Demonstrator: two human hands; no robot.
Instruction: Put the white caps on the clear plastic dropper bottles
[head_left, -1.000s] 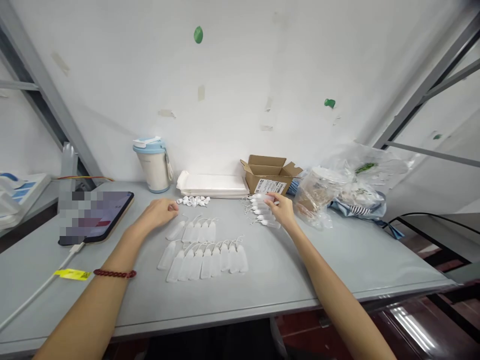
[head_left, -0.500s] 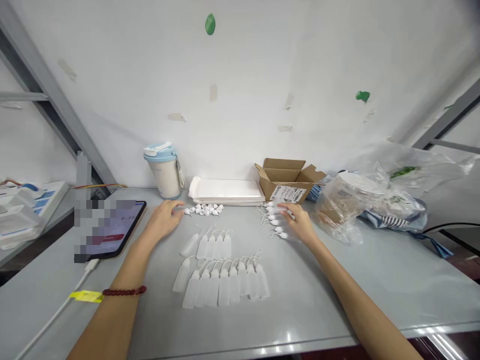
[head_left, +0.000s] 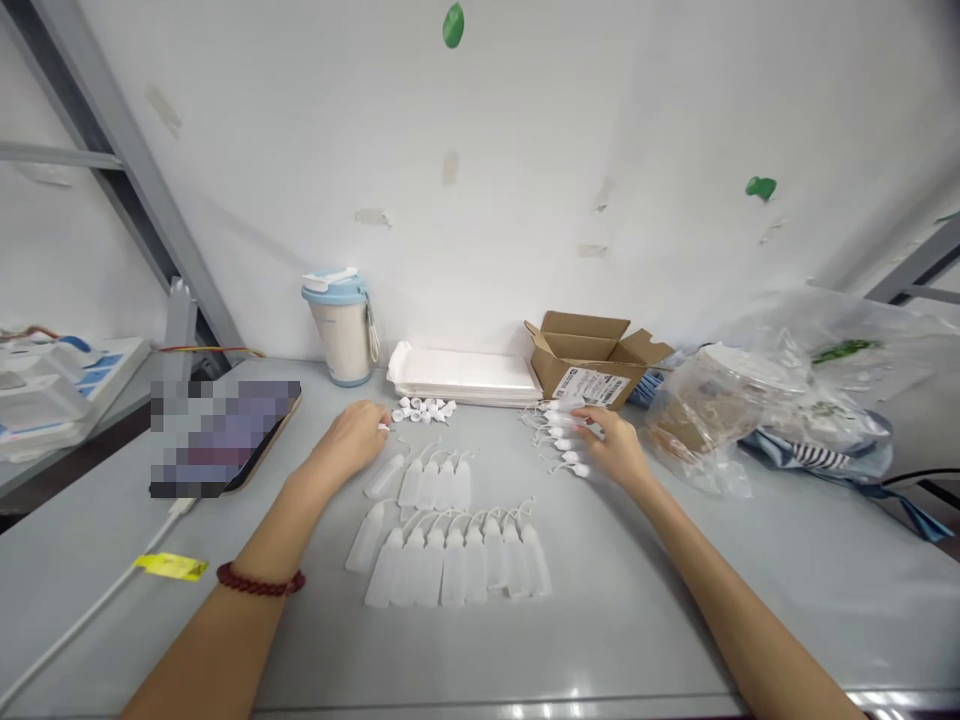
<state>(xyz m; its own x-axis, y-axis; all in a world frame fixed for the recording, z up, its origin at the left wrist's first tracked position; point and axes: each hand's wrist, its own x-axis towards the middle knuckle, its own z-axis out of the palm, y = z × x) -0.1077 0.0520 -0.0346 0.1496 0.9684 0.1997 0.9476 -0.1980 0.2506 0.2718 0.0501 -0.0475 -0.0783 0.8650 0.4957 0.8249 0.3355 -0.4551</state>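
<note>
The left hand (head_left: 351, 438) rests near the back edge of the bench (head_left: 645, 640), curled narrow, with a tiny white piece showing at its fingertips (head_left: 382, 426) (whether that piece is held, I cannot tell). It sits just beside a small cluster of loose white caps (head_left: 422, 408). The right hand (head_left: 615, 448) lies at a short column of white corded nozzle tips (head_left: 561, 440), its fingers drawn close, though the grip itself is hidden. In front of the hands, white plastic squeeze bottles lie in two rows, about five in the upper row (head_left: 442, 484) and about ten in the lower row (head_left: 450, 562), with cords looped at their necks. The bottles look laid out, while the caps and tips sit apart, ungathered. Along the back edge stand a cardboard box (head_left: 592, 360), stacked foam trays (head_left: 465, 376) and a lidded tumbler (head_left: 343, 335).
</note>
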